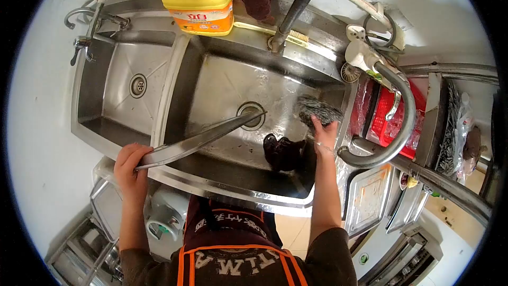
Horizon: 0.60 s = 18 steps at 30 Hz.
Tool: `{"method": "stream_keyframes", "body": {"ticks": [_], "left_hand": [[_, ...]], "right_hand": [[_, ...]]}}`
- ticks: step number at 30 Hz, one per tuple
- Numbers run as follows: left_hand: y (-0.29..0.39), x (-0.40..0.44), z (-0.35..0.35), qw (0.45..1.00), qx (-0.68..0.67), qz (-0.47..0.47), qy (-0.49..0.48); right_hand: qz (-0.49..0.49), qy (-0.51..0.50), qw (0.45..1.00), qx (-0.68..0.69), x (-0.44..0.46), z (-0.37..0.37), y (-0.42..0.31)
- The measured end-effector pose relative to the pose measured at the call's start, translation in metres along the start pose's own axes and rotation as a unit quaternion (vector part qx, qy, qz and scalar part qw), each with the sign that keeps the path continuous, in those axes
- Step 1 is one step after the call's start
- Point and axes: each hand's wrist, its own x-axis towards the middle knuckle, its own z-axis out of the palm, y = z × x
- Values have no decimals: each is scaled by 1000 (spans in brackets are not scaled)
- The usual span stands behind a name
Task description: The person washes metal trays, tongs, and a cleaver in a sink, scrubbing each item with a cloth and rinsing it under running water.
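My left hand (132,167) grips the near end of a long, narrow metal piece (203,137) at the sink's front rim. It may be a tray seen edge-on; I cannot tell. Its far end reaches over the drain (251,116) of the right basin (222,85). On the right of that basin, my right hand (325,133) is closed on a grey steel wool scrubber (317,110). A dark wet cloth (284,152) lies on the basin floor, left of my right wrist.
Behind the basins stand a yellow detergent jug (201,2), a long-handled brush (275,33) and a faucet (291,18). A smaller basin (140,63) adjoins on the left. At right are a curved metal pipe (405,122), a red basket (389,119) and a metal tray (368,196).
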Motion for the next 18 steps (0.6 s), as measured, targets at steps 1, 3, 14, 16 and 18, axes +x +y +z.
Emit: {"method": "stream_keyframes", "body": {"ticks": [1,3,14,16,18], "left_hand": [[-1,0,1,1000,-4,-9,-1],[-1,-8,0,1000,-9,-17,-10],[-3,-5,3,999,-15,30,21],[-1,-6,3,999,-31,16,15],[-2,-13,-1,999,-4,34,-1]], "right_hand": [[-8,39,998,44,-2,0,3],[-98,10,931,-353,11,-45,119],[-61,96,993,-28,-2,8,-10],[-5,86,996,25,5,-1,19],[43,117,982,-143,-1,-28,115]]}}
